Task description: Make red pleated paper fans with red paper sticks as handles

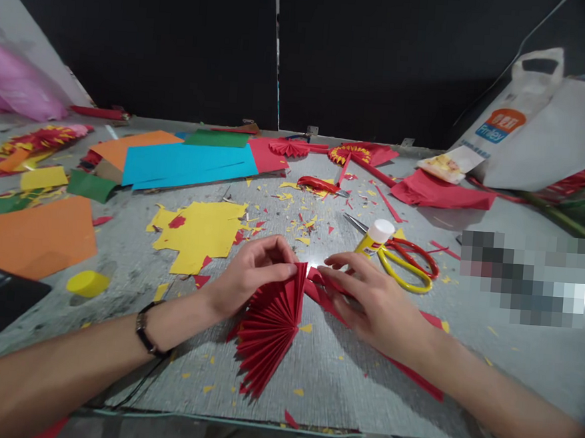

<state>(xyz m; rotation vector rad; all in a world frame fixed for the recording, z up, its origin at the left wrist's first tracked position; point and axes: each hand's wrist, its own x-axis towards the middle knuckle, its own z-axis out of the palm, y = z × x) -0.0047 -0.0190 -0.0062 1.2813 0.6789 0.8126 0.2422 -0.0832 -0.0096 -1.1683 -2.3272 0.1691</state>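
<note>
A red accordion-folded paper fan [269, 331] is spread in a half circle just above the table's front part. My left hand [253, 273] pinches its upper edge between thumb and fingers. Close to that edge, my right hand [374, 298] has its fingers closed on the end of a red paper strip [315, 274]. Below the right hand, more red paper [412, 374] runs diagonally to the lower right; whether it is the same piece is hidden. A glue stick [375, 238] with a white end stands just beyond the right hand, beside scissors [408, 280] with red and yellow handles.
Cut yellow paper [201, 229] and small scraps lie ahead. A blue sheet [191, 165], orange paper [35, 234] and a yellow cap [87, 283] are to the left. Red-handled scissors [319, 185] lie farther back. A white bag [539, 129] stands at the back right.
</note>
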